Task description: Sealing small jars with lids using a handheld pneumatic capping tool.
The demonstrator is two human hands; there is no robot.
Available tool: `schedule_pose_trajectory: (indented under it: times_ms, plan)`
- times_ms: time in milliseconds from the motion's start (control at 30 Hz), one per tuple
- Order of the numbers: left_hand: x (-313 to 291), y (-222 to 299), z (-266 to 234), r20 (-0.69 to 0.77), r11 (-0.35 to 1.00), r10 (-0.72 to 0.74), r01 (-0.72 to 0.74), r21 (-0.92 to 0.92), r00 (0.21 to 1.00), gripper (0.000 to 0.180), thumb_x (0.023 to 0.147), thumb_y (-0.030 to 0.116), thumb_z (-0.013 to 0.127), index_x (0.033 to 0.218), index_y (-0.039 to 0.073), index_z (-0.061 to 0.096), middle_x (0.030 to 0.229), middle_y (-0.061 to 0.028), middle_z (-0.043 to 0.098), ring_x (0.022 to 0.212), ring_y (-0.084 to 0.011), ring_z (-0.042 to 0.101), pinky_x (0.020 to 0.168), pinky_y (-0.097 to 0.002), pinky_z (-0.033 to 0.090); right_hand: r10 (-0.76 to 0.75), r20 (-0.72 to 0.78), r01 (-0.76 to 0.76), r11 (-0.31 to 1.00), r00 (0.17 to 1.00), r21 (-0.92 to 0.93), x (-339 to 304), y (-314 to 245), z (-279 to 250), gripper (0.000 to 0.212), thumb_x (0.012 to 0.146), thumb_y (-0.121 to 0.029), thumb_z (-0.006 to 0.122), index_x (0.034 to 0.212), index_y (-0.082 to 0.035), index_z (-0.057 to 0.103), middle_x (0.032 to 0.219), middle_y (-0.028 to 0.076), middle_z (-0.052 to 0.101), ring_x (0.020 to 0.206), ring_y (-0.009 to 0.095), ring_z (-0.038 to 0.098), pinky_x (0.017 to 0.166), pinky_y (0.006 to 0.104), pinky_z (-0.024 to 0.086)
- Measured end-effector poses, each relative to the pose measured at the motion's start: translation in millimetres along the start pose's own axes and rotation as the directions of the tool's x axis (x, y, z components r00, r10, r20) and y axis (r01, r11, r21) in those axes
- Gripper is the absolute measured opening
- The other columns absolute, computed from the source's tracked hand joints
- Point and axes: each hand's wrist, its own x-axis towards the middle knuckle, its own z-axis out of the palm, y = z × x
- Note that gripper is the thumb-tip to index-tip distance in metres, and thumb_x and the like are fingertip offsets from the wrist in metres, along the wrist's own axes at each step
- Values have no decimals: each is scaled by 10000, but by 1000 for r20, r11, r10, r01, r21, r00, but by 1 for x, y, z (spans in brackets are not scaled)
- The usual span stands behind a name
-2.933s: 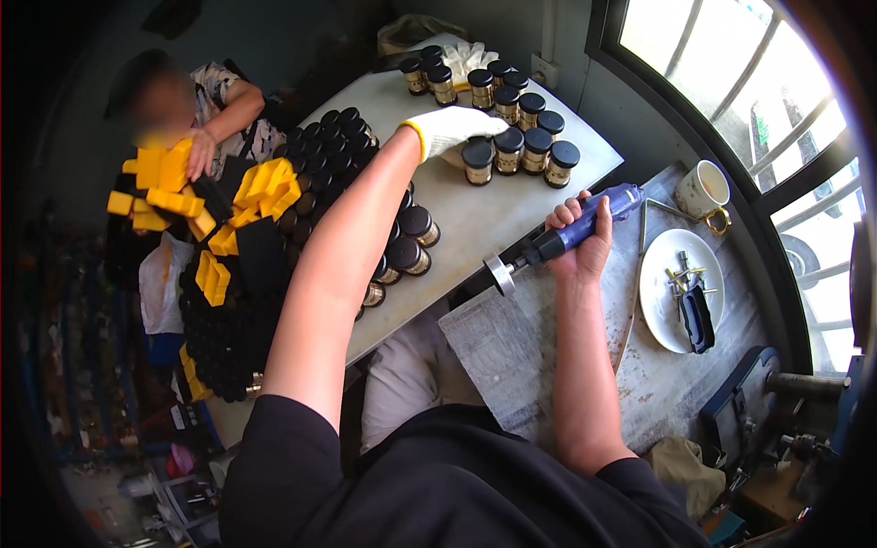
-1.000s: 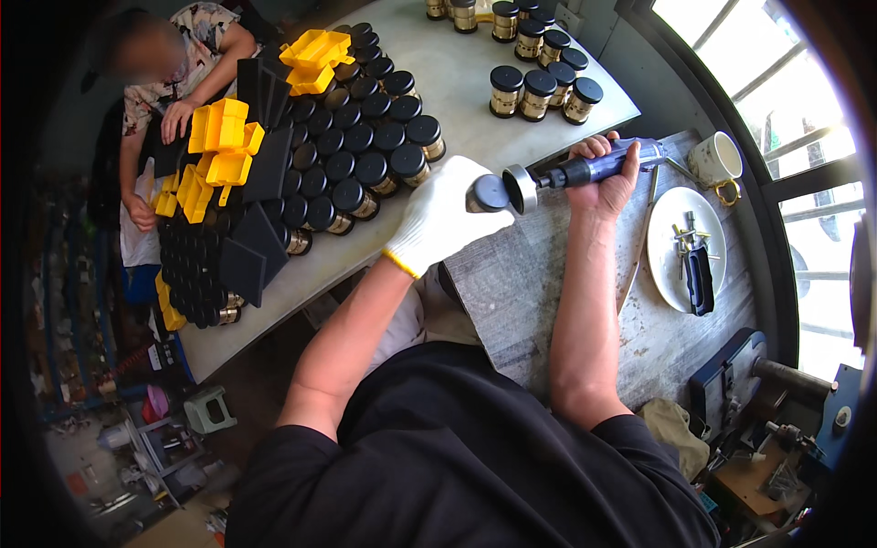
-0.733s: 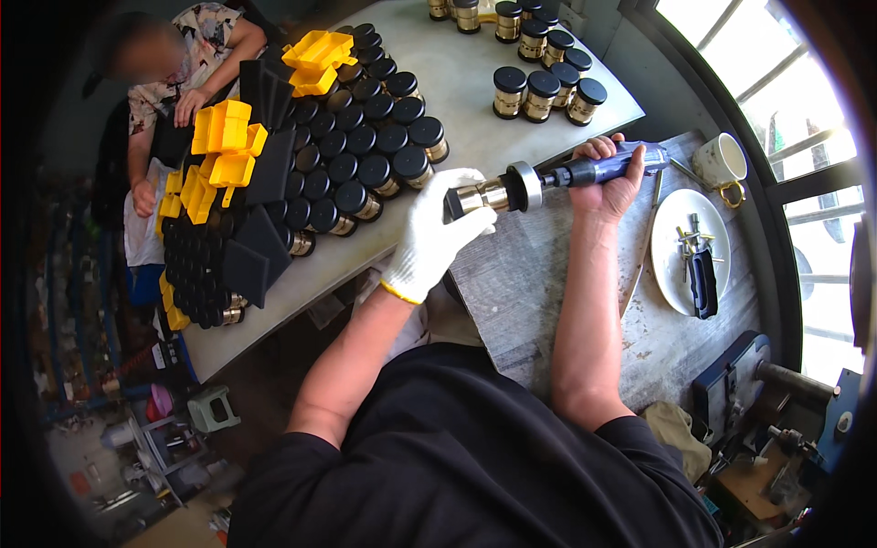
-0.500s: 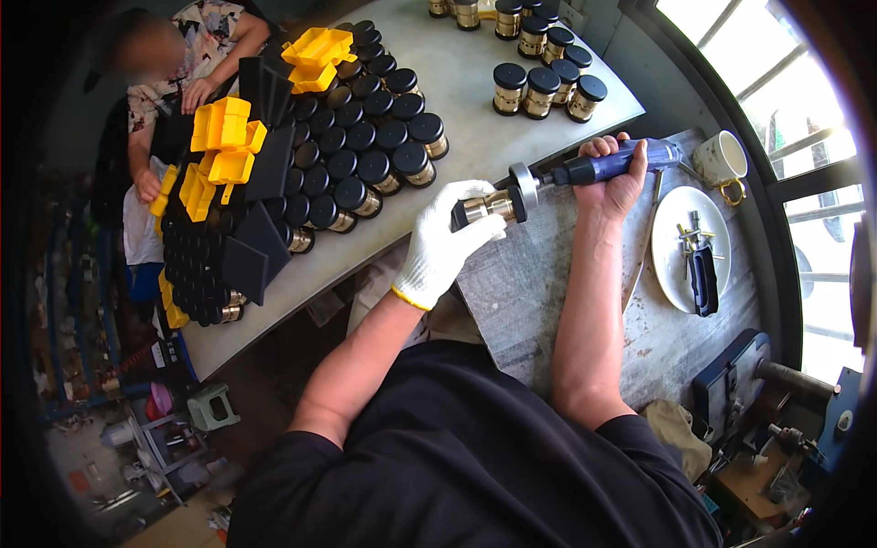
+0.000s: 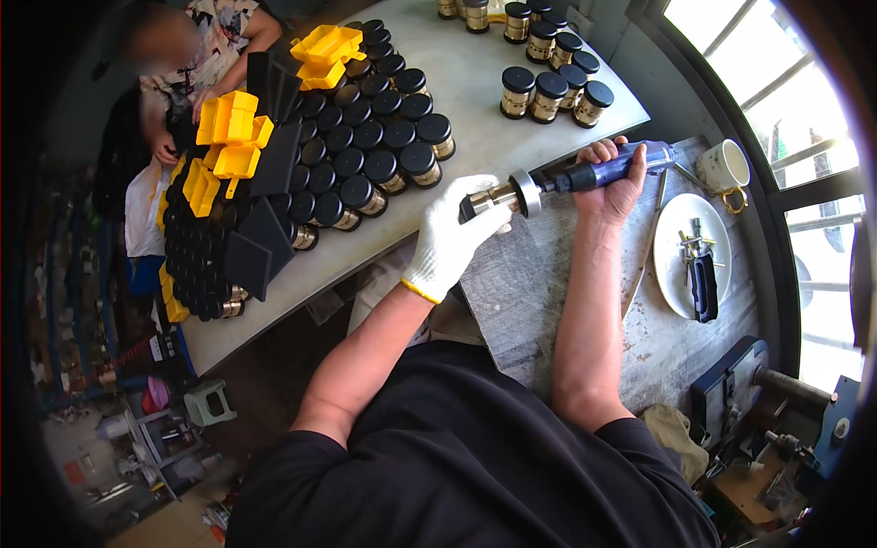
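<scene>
In a white knit glove with a yellow cuff, my left hand [image 5: 443, 239] is wrapped round a brass-coloured cylinder [image 5: 493, 198] lying sideways, its near end dark. My bare right hand [image 5: 610, 190] grips a blue handheld power driver [image 5: 630, 164] from below, fingers curled over its body. A round metal cup attachment [image 5: 525, 194] on the driver's tip sits against the cylinder's right end and covers it. Driver and cylinder lie roughly in one line above the grey wood-grain board [image 5: 521, 301].
Rows of black-capped brass cylinders [image 5: 365, 137] crowd the pale table's left, beside yellow trays [image 5: 228, 119] and black panels [image 5: 260, 242]. More capped cylinders [image 5: 548, 91] stand at the back. A white plate [image 5: 671, 283] holds metal parts, near a mug [image 5: 722, 166]. A person [image 5: 215, 46] sits far left.
The cylinder's black-capped right end, visible before beside the metal cup, is now covered by it. The other person's lower hand has moved up, away from a yellow piece. The view has shifted slightly.
</scene>
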Motion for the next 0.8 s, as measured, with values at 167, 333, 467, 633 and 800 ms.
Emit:
schedule_pose_trajectory:
  times_ms: [167, 333, 467, 633, 800]
  plan:
    - [1, -1, 0, 18, 991, 52, -54, 123, 998, 395, 878, 21, 715, 1236, -32, 557, 1026, -126, 691, 862, -148, 700, 763, -276, 577, -9, -10, 9, 1000, 1000, -28, 0, 1, 0, 297, 944, -337, 645, 1020, -73, 533, 754, 33, 495, 681, 171, 504, 681, 315, 461]
    - [2, 3, 2, 62, 993, 43, -50, 112, 997, 401, 884, -17, 688, 1253, -66, 538, 1087, -149, 670, 906, -192, 701, 794, -302, 592, -28, -41, 26, 999, 999, -41, -2, 2, 1, 298, 945, -330, 645, 1028, -67, 533, 761, 34, 500, 683, 173, 506, 680, 316, 468]
    - [7, 9, 2, 102, 994, 19, -30, 107, 995, 412, 889, -11, 687, 1267, -58, 530, 1073, -145, 676, 888, -181, 698, 788, -290, 583, -19, -37, 19, 1000, 999, -17, 0, -1, 0, 318, 950, -340, 640, 1039, -54, 534, 764, 38, 500, 694, 172, 504, 691, 315, 459]
    - [26, 40, -4, 216, 878, 116, -202, 434, 969, 338, 859, 55, 723, 1170, -17, 609, 1025, -110, 697, 879, -154, 685, 788, -289, 553, -75, -55, 75, 997, 996, -4, 0, -4, 2, 329, 959, -343, 629, 1043, -39, 533, 766, 44, 496, 704, 169, 497, 698, 315, 443]
    - [84, 85, 7, 512, 253, 99, -519, 816, 853, 259, 788, 229, 691, 995, 81, 641, 921, -116, 657, 837, -315, 647, 760, -386, 519, -121, -43, 122, 992, 992, 19, 2, -13, -4, 327, 953, -346, 639, 1049, -49, 540, 769, 45, 499, 701, 170, 498, 699, 318, 440]
